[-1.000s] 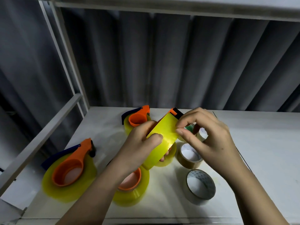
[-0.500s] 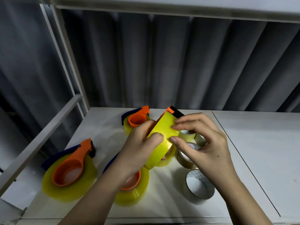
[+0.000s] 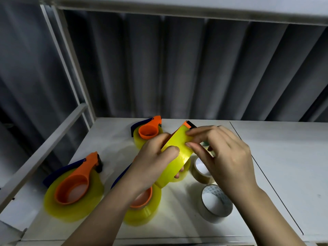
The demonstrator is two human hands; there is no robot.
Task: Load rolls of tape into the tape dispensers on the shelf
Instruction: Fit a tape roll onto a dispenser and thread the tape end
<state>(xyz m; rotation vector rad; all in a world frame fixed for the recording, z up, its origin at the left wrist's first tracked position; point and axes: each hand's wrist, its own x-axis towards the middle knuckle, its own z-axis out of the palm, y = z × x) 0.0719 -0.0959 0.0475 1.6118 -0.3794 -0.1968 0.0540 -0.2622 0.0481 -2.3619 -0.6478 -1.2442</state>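
Note:
My left hand (image 3: 152, 162) grips a yellow tape roll (image 3: 174, 157) mounted in an orange dispenser, held tilted above the shelf; the dispenser's orange and black tip (image 3: 189, 124) sticks out at the top. My right hand (image 3: 225, 157) pinches the roll's outer tape surface between thumb and fingers. Three loaded orange dispensers with yellow rolls lie on the shelf: one at the front left (image 3: 72, 190), one at the back (image 3: 148, 132), one under my left wrist (image 3: 143, 208).
Two loose rolls lie right of centre: a tan one (image 3: 199, 172) and a white-cored one (image 3: 215, 204). The white shelf (image 3: 284, 166) has a seam on the right, a rail and uprights (image 3: 40, 153) on the left, and a shelf board overhead.
My right hand's fingers have shifted along the roll's surface, first down and then back up toward the dispenser tip. My left hand keeps the roll in nearly the same place.

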